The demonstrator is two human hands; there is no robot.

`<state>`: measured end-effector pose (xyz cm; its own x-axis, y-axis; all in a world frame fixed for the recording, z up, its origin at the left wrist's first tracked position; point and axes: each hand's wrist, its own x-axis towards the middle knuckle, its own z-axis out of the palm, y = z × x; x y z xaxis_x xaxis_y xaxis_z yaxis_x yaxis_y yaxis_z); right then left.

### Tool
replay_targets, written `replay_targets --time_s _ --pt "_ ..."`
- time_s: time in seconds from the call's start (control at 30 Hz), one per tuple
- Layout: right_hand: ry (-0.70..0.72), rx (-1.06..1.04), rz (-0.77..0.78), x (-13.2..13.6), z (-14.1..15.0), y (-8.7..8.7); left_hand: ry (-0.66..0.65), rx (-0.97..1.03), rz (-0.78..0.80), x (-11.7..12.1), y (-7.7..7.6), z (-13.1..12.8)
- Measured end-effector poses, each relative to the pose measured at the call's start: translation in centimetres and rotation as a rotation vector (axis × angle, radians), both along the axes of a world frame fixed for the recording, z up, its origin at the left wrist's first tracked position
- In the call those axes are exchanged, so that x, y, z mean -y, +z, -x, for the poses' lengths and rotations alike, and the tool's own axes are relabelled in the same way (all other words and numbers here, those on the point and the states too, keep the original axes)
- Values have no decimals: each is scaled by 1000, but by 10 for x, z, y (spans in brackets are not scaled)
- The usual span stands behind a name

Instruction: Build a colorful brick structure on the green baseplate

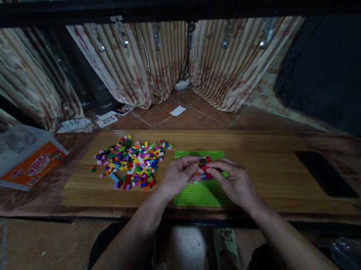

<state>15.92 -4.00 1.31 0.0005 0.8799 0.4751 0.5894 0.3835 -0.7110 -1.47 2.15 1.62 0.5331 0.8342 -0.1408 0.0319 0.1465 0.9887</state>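
Note:
A studded bright green baseplate (195,197) lies on the wooden board, under both hands. Over its middle, a small group of red, blue and dark toy bricks (205,175) shows between my fingertips. My left hand (179,175) is closed at the left of this group, thumb and fingers pinching at the bricks. From the right, my right hand (236,180) closes thumb and forefinger on a red brick (204,167). The fingers partly cover the bricks, so whether the red one is joined to the others I cannot tell.
A spread pile of multicoloured bricks (136,161) lies left of the baseplate on the wooden board (261,158). A clear plastic box (12,155) with an orange label stands far left. At the right end lies a black flat phone-like slab (326,174). Curtains (148,71) hang behind.

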Motion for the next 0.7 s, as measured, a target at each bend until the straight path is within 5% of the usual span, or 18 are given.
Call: replay_targets --time_s 0.13,0.23,0.7 --pt "-157 -60 64 -7 -17 -10 232 -231 -273 -15 -12 7" --pt "-151 -47 113 -10 -19 -17 335 -410 -381 -22 -19 9" --pt "-230 118 41 -11 -1 -28 265 -525 -267 -13 -23 -19"
